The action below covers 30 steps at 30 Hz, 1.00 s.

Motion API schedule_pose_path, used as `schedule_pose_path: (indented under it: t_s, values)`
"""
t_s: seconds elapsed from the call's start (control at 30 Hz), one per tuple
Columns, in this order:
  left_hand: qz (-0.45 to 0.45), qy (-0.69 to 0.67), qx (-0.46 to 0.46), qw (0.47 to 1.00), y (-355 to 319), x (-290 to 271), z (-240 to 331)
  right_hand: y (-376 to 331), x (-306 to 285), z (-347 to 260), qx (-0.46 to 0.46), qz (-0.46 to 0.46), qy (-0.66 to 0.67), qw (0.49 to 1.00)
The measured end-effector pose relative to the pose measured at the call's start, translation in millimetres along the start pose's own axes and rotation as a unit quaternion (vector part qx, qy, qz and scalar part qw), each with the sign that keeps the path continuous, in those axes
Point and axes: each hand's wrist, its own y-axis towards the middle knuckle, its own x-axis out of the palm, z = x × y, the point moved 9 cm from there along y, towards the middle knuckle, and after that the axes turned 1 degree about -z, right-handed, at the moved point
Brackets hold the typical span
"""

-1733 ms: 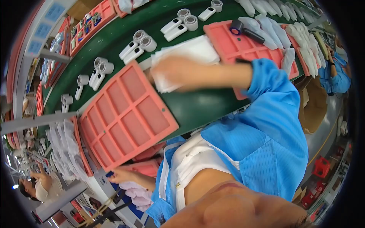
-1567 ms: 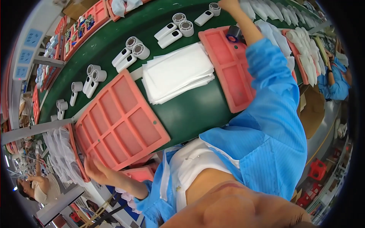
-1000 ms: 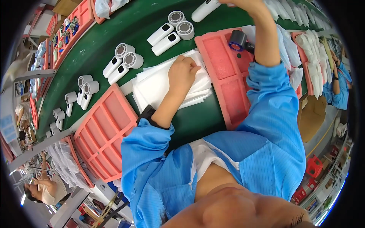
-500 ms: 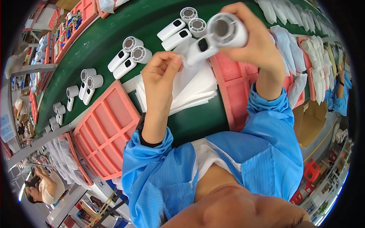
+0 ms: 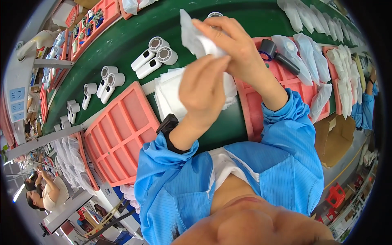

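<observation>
A thin white bag (image 5: 191,34) stands up between my hands above the green belt, and the white hair dryer seen a moment before is hidden in it or behind my fingers. My right hand (image 5: 232,45) is closed around the bag from the far side. My left hand (image 5: 203,87) pinches at its near end, fingertips close to the right hand's. Below and to the left of the left hand lies a stack of flat white bags (image 5: 167,92). Behind my right hand shows the round end of another white hair dryer (image 5: 215,15).
White hair dryers (image 5: 154,57) stand in groups along the green belt (image 5: 122,41). A pink divided tray (image 5: 118,136) lies at left. At right, another pink tray (image 5: 255,108) bears a dark hair dryer (image 5: 287,63) and bagged ones (image 5: 304,49). An open cardboard box (image 5: 335,141) sits beyond my right elbow.
The hair dryer in my right hand has gone from sight, with the white bag now upright there. My left hand has moved right to meet the right one. The belt's hair dryers appear shifted right.
</observation>
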Motion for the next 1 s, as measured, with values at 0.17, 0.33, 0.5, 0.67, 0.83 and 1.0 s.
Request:
schedule_pose_path:
  t_s: [0.17,0.33,0.5,0.67,0.83,1.0]
  values:
    - [-0.020,-0.007,0.037,0.999,-6.0,16.1,1.8,-12.4,7.9,21.8,0.061,0.057,-0.007,0.996]
    - [-0.034,0.009,-0.108,0.994,12.0,1.4,-32.9,-21.4,22.1,23.9,0.165,0.030,0.120,0.978]
    - [-0.057,-0.208,-0.123,0.969,18.0,-14.4,-62.9,-8.3,9.1,16.7,0.114,-0.033,0.351,0.929]
    - [0.016,-0.232,-0.036,0.972,23.0,-42.4,-42.6,-19.1,35.1,24.4,0.152,-0.093,0.252,0.951]
    - [0.115,-0.115,-0.163,0.973,6.1,-40.6,-50.3,-10.7,9.9,26.8,0.128,0.011,-0.082,0.988]
    - [0.188,-0.118,-0.143,0.964,6.1,-41.0,-50.5,-11.7,5.1,8.5,0.111,0.065,-0.144,0.981]
